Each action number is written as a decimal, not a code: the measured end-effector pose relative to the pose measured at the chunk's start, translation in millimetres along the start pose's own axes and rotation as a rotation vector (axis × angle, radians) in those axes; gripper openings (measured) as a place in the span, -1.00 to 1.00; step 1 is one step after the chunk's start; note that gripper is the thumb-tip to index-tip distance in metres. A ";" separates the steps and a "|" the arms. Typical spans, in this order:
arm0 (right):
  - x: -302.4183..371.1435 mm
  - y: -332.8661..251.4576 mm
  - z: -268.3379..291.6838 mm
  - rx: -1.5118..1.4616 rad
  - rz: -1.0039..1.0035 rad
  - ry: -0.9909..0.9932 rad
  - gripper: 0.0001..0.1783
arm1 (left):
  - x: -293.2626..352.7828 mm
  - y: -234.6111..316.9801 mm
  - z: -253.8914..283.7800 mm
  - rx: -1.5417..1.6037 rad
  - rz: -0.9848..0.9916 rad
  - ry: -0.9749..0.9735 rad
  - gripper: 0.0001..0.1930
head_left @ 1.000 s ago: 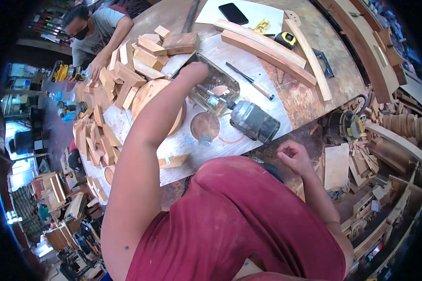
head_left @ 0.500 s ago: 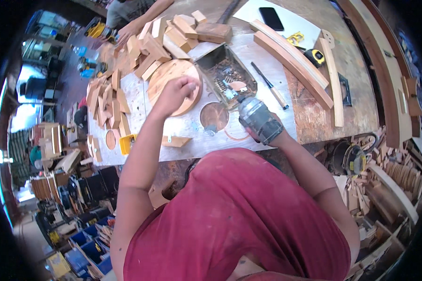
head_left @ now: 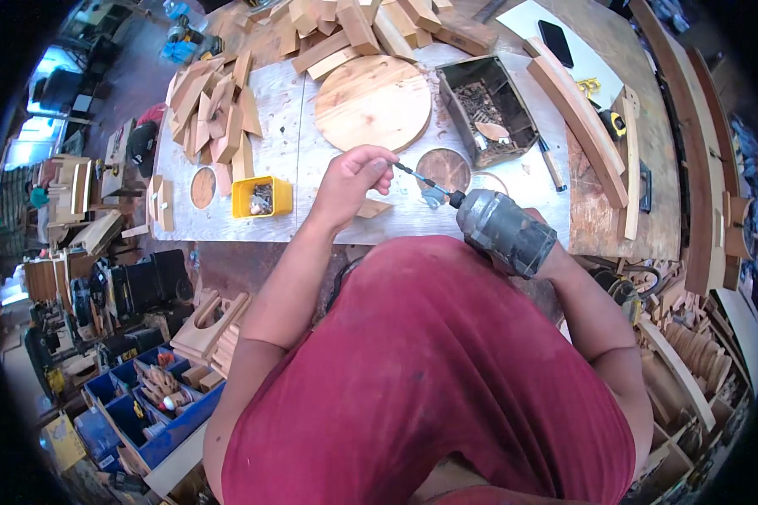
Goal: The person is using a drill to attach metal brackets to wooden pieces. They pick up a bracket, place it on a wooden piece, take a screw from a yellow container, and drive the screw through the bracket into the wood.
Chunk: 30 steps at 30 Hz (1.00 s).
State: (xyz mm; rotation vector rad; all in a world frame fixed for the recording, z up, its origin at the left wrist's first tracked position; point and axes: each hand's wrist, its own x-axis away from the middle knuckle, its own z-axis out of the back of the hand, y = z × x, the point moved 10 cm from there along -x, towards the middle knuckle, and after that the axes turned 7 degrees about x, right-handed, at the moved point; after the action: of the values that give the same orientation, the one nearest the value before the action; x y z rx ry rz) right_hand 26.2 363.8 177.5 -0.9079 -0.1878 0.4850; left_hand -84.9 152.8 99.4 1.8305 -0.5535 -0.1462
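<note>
My right hand grips a dark, worn cordless drill driver, whose body hides most of the fingers. A long slim driver bit points from its chuck toward my left hand. The left thumb and fingers pinch a small dark, screw-like piece at the bit's tip; it is too small to be sure of. Beyond the hands a round wooden disc lies flat on the pale work board. Right of the disc stands a dark metal box holding screws and bits.
Cut wood blocks are heaped at the left and far side. A yellow tub of small parts stands near the front edge. Curved wood strips, a tape measure, a marker and a phone lie right.
My left hand has come from above the disc to the drill's bit tip. The drill has turned, its bit now pointing left. The view has shifted, and the other person has left the picture.
</note>
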 end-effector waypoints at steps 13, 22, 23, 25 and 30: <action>-31.0 -39.9 -62.4 0.405 0.198 -0.080 -0.46 | 43.3 2.7 72.1 -0.213 0.088 -0.128 -0.81; -63.3 -7.5 -56.6 -0.356 -0.510 -0.324 -0.69 | 51.5 -11.8 82.5 -0.098 0.179 -0.370 -0.65; -69.2 -7.7 -56.7 -0.371 -0.523 -0.341 -0.70 | 50.6 -10.9 82.5 -0.127 0.140 -0.380 -0.65; -80.2 -10.2 -58.2 -0.403 -0.535 -0.373 -0.71 | 47.6 -10.2 87.0 -0.195 0.076 -0.360 -0.66; -109.5 -17.7 -59.1 -0.175 -0.556 -0.453 -0.67 | 38.9 -13.1 94.6 -0.459 -0.165 -0.332 -0.58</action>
State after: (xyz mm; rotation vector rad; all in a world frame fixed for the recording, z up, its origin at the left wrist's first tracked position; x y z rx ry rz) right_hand -43.1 260.3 160.6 -0.8598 -0.8811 0.1475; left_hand -81.7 56.5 62.6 1.4048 -0.5440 -0.6452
